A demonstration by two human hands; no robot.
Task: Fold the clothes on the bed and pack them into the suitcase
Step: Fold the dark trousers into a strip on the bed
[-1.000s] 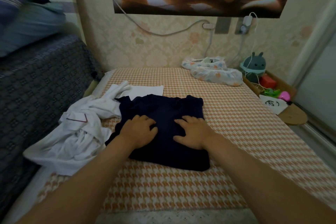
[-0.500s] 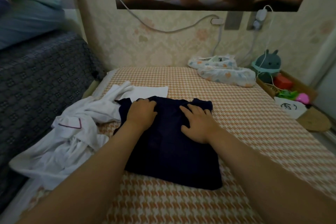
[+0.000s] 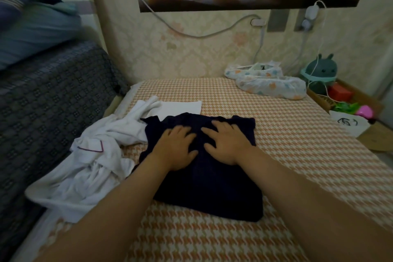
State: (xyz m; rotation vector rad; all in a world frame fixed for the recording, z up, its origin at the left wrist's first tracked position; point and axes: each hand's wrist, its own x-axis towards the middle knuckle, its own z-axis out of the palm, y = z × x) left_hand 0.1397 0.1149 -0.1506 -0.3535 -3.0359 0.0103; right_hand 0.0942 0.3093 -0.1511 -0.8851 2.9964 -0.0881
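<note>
We press both palms on folded navy garment (image 3: pixel 208 187), lying mid-bed (image 3: pixel 297 155), nearer left edge. Our left hand (image 3: pixel 177 147): fingers spread flat on cloth, gripping nothing. Our right hand (image 3: pixel 226 143): likewise splayed flat, just beside left, thumbs near but apart. Crumpled white garment (image 3: pixel 91 166) along bed's left edge, touching navy one. Floral bundles (image 3: pixel 270 85) at far right corner.

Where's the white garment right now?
Head view, left of centre: the white garment lies crumpled on the bed, against the left edge of the navy garment.
</note>
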